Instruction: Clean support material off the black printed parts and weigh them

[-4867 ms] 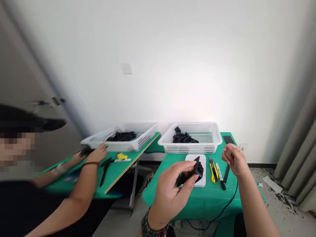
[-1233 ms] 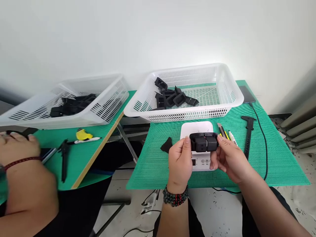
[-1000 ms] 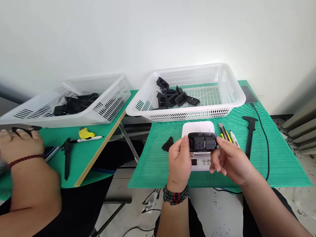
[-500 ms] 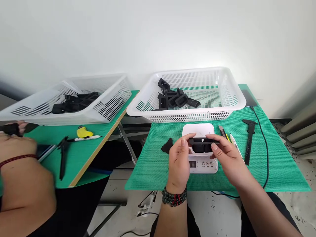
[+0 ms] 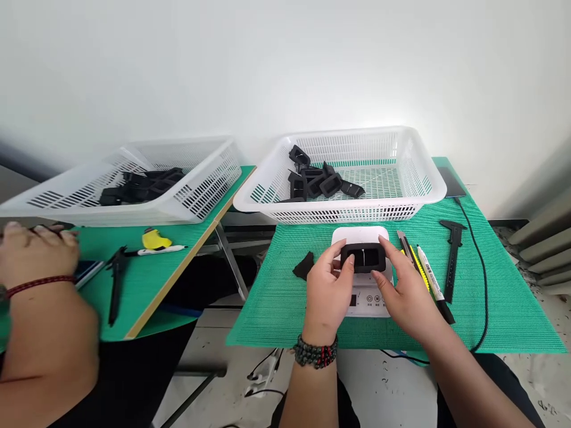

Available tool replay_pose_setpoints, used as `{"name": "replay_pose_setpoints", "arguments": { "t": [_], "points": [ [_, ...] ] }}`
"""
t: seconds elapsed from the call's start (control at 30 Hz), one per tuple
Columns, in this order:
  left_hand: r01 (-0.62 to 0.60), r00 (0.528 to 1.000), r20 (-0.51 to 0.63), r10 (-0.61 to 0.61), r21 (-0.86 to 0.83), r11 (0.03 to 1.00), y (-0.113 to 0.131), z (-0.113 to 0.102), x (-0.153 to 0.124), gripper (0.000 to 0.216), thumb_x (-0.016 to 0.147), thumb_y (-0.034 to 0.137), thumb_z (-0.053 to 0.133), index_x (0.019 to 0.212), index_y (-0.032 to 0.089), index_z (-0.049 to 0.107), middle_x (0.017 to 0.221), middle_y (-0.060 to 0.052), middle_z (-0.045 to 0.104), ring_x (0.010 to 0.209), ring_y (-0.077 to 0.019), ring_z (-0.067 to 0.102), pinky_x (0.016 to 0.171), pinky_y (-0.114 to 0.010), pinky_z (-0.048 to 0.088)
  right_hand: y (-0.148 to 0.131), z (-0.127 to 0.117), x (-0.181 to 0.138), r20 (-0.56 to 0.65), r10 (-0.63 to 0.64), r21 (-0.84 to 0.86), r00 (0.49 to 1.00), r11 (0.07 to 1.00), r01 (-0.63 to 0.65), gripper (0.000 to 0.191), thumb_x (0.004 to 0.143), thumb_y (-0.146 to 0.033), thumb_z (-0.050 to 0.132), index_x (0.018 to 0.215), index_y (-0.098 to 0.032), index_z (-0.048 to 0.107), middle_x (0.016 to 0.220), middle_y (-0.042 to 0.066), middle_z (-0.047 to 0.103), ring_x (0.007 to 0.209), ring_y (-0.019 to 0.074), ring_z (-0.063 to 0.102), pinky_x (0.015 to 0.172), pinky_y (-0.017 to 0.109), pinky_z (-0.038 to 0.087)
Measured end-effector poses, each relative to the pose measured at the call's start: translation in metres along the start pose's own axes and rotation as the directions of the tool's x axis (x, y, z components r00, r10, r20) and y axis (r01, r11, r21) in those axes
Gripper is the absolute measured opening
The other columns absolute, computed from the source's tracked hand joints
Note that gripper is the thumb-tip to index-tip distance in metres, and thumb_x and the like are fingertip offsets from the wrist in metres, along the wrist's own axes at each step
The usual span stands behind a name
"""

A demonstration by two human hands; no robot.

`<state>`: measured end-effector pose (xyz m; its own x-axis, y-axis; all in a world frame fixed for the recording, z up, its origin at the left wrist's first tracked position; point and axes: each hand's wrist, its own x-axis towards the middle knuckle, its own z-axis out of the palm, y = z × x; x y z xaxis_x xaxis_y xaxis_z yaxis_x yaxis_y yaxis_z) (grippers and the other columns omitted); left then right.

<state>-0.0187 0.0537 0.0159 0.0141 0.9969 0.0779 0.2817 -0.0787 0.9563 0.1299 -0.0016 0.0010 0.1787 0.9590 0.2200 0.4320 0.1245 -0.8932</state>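
Note:
A black rectangular frame-like part point(image 5: 363, 245) with a divider across its opening is held between my two hands. My left hand point(image 5: 328, 291) grips its left end, thumb on the near face. On its right end, my right hand point(image 5: 404, 291) has the thumb below and fingers at the upper corner. Beneath the part lies a white digital scale point(image 5: 366, 306), its plate and some buttons partly covered by the part and my hands. Left of the scale sits a small black scrap point(image 5: 303, 266). Close to my right hand are a utility knife point(image 5: 405, 245) and a white marker point(image 5: 430, 273).
Behind the scale, a white basket point(image 5: 339, 211) contains several black parts. A black caliper point(image 5: 453, 258) and a cable point(image 5: 484, 279) lie on the right. At the left table, a co-worker's hand point(image 5: 38, 252) is near another basket point(image 5: 178, 211), a yellow object point(image 5: 155, 239) and a second caliper point(image 5: 116, 282).
The black part has turned in my hands, so its open face now shows instead of its narrow edge. The co-worker's hand has shifted at the left.

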Motion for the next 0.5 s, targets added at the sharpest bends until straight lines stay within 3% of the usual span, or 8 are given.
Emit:
{"name": "replay_pose_setpoints", "arguments": {
  "t": [0.17, 0.3, 0.4, 0.5],
  "points": [
    [-0.001, 0.999, -0.037, 0.003, 0.037, 0.999, 0.004, -0.001, 0.000, 0.041, 0.087, 0.037, 0.067, 0.123, 0.017, 0.070, 0.111, -0.014, 0.075, 0.080, -0.0206, 0.069, 0.068, -0.034, 0.058, 0.005, 0.006, -0.002, 0.006, 0.076, 0.048, 0.997, 0.996, -0.076, 0.061, 0.100, -0.036, 0.052, 0.158, -0.026, 0.037, 0.157, 0.012, 0.047, 0.148, 0.0311, 0.041, 0.122, 0.059, 0.033],
    [0.033, 0.997, -0.075, -0.026, 0.095, 0.995, 0.005, -0.007, -0.001, 0.041, 0.088, 0.043, 0.067, 0.119, 0.016, 0.072, 0.093, -0.012, 0.075, 0.069, -0.0208, 0.067, 0.054, -0.030, 0.052, 0.005, 0.007, -0.003, -0.047, 0.079, 0.012, 0.996, 0.997, -0.079, 0.060, 0.099, -0.038, 0.054, 0.157, -0.026, 0.040, 0.160, 0.011, 0.044, 0.153, 0.0334, 0.032, 0.123, 0.063, 0.028],
    [0.006, 0.986, -0.166, 0.015, 0.129, 0.992, 0.005, -0.013, -0.001, 0.034, 0.089, 0.044, 0.064, 0.108, 0.017, 0.075, 0.084, -0.010, 0.074, 0.068, -0.0215, 0.066, 0.054, -0.030, 0.050, 0.002, 0.004, -0.002, -0.114, 0.058, 0.014, 0.992, 0.998, -0.057, 0.058, 0.098, -0.038, 0.055, 0.154, -0.026, 0.045, 0.160, 0.010, 0.045, 0.154, 0.0324, 0.030, 0.124, 0.063, 0.026],
    [0.012, 0.959, -0.284, 0.001, 0.043, 0.999, 0.006, -0.018, 0.000, 0.031, 0.090, 0.044, 0.062, 0.100, 0.017, 0.074, 0.088, -0.009, 0.075, 0.070, -0.0205, 0.067, 0.060, -0.032, 0.053, 0.000, -0.002, -0.001, -0.185, 0.089, 0.084, 0.979, 0.994, -0.075, 0.054, 0.098, -0.039, 0.056, 0.151, -0.027, 0.049, 0.157, 0.011, 0.049, 0.150, 0.0323, 0.038, 0.122, 0.064, 0.029]
  ]
}}
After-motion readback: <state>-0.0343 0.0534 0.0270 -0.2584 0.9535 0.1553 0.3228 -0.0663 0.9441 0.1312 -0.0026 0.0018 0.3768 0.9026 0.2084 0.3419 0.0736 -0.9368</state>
